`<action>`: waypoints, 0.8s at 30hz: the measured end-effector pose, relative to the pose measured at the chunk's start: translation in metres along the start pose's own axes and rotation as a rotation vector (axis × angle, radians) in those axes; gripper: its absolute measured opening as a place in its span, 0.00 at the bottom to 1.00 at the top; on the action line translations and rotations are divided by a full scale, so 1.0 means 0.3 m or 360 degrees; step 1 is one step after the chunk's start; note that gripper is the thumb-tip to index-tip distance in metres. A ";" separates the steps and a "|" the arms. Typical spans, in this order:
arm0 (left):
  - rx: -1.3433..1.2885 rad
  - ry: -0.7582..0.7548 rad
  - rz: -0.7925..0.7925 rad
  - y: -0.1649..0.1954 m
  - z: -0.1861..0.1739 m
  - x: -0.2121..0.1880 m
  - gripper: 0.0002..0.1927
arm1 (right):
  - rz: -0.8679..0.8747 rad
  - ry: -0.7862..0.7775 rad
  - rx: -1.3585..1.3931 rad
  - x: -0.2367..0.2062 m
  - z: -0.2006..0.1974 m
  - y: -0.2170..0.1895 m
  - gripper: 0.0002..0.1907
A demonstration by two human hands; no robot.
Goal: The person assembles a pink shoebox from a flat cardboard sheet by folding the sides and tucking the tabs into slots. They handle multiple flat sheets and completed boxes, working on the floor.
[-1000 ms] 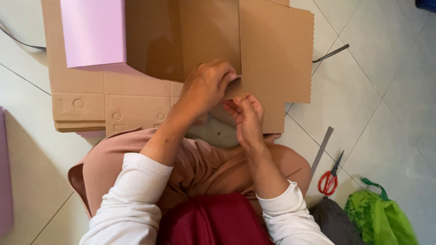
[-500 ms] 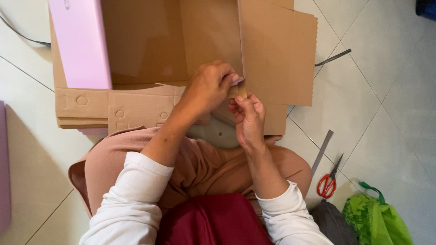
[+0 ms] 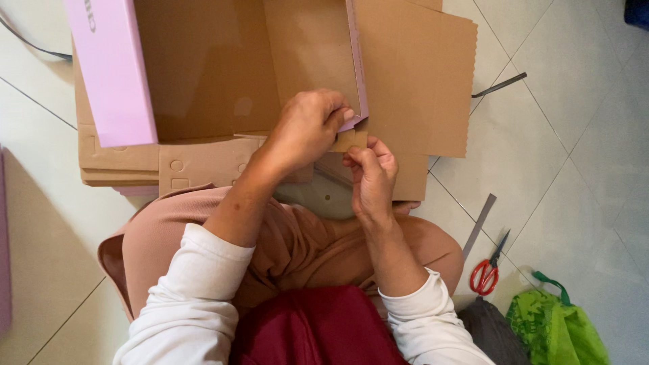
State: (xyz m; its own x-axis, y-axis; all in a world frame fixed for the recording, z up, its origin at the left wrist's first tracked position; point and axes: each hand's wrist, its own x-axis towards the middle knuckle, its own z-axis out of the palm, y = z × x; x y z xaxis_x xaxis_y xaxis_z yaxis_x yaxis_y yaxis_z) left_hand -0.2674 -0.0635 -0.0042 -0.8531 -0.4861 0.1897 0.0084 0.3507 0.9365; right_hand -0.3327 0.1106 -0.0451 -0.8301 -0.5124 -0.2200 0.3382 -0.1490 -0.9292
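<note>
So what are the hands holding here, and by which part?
Both hands pinch the brown, pink-faced cardboard box at its near corner: the left hand on the pink wall edge, the right hand on a small brown tab.

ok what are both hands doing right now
Left hand: closed, pinching the corner of the cardboard box.
Right hand: closed, pinching the small cardboard tab.

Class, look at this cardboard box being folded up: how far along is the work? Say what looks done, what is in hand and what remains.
Done: the pink-sided brown cardboard box already has its left wall standing. In hand: the left hand presses the near right corner while the right hand pinches a small brown cardboard tab there. Left: the wide brown flap on the right lies flat, unfolded. A stack of flat brown cardboard blanks sits beneath.
</note>
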 end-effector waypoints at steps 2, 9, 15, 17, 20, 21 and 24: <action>-0.0006 -0.0005 0.0016 0.020 -0.015 -0.008 0.09 | -0.0046 0.0010 -0.0021 -0.004 0.001 -0.007 0.07; -0.0080 -0.0083 0.0062 0.082 -0.054 -0.024 0.08 | -0.0223 0.0044 -0.0159 -0.010 0.014 -0.036 0.06; -0.0135 -0.0101 -0.0001 0.095 -0.054 -0.028 0.08 | -0.0347 0.0003 -0.0397 -0.012 0.029 -0.048 0.06; -0.0141 -0.0089 0.0046 0.095 -0.055 -0.035 0.07 | -0.0353 -0.0043 -0.0429 -0.013 0.035 -0.056 0.06; -0.0047 -0.0066 0.0227 0.092 -0.056 -0.045 0.07 | -0.0376 -0.0146 -0.0596 -0.020 0.044 -0.070 0.04; -0.0035 -0.0072 0.0227 0.090 -0.057 -0.046 0.07 | -0.0363 -0.0160 -0.0621 -0.019 0.047 -0.076 0.04; -0.0054 -0.0053 0.0203 0.084 -0.058 -0.050 0.06 | -0.0312 -0.0183 -0.0693 -0.018 0.054 -0.091 0.05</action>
State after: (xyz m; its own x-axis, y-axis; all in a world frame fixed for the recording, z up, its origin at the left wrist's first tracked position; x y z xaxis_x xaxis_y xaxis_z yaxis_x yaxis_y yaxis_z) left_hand -0.2455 -0.0612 0.0217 -0.8608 -0.4121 0.2987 0.1352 0.3805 0.9148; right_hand -0.3304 0.1037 -0.0137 -0.7972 -0.6035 -0.0171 -0.0567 0.1030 -0.9931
